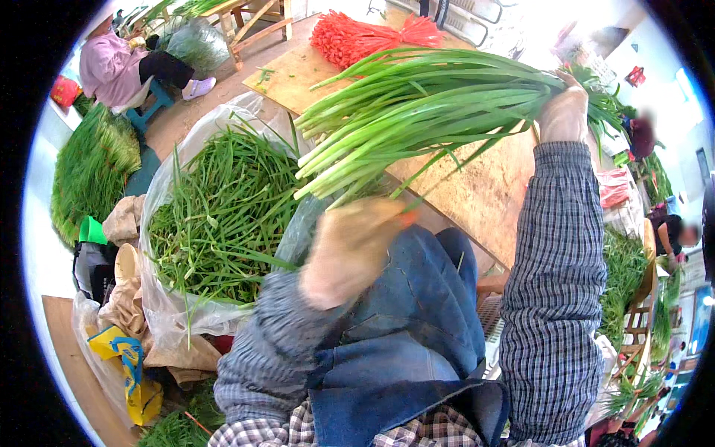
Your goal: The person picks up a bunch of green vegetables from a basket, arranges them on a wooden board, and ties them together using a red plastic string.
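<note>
My right hand [564, 112] is closed around the leafy end of a large bunch of garlic chives [432, 112]. The bunch lies sideways in the air, its pale cut ends toward the left. Just below those ends is my left hand [354, 242], smeared by motion, so its fingers cannot be made out. Something orange shows at its fingertips, too blurred to name. Left of that hand, a clear plastic bag [160, 186] stands full of loose green leaves [223, 212].
A wooden board table [477, 201] stands ahead, with a bundle of red ties [357, 41] at its far side. At the far left a person [112, 63] sits on a blue stool [153, 108] near heaped greens [93, 167]. Other people and piled greens [622, 276] are at the right.
</note>
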A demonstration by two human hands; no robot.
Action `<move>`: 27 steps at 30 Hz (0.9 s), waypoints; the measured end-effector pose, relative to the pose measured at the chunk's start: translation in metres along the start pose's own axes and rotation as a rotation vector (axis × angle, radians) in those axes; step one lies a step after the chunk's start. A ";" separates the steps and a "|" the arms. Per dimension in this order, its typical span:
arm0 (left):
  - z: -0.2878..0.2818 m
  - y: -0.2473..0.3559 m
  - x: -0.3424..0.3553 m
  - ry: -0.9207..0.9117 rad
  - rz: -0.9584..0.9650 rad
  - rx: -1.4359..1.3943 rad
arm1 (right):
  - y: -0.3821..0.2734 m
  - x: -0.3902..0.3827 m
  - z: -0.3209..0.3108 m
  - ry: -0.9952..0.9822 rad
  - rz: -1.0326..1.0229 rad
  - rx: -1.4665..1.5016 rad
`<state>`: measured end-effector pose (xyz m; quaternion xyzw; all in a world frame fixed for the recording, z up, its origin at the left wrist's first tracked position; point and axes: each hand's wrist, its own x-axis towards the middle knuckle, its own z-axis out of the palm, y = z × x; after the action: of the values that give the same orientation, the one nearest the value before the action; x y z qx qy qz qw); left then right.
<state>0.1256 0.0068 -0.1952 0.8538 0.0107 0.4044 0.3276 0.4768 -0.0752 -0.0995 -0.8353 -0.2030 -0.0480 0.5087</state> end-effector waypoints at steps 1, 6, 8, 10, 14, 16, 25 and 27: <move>-0.025 0.005 -0.016 -0.046 -0.387 -0.160 | -0.017 -0.019 0.015 0.005 0.229 0.429; -0.147 -0.051 -0.139 -0.177 -0.851 0.864 | -0.033 -0.038 0.017 0.090 0.373 0.714; -0.149 -0.049 -0.144 -0.265 -0.673 1.231 | -0.019 -0.032 0.019 0.077 0.300 0.691; -0.103 -0.048 -0.125 -0.104 -0.500 0.806 | -0.009 -0.024 0.002 0.091 0.195 0.651; 0.010 -0.028 -0.030 -0.086 -0.225 0.384 | 0.039 -0.013 0.005 0.040 -0.004 0.433; 0.063 -0.037 0.000 0.093 -0.151 0.546 | 0.050 -0.014 0.001 0.051 -0.149 0.225; 0.111 -0.040 -0.003 0.201 -0.139 0.582 | 0.078 -0.045 0.005 0.075 -0.013 0.893; 0.086 -0.031 -0.011 0.317 -0.176 0.259 | 0.111 -0.020 -0.012 -0.224 0.177 1.221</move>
<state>0.1855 -0.0192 -0.2594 0.8104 0.1886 0.4985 0.2434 0.5025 -0.1355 -0.1916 -0.4077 -0.1759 0.2065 0.8719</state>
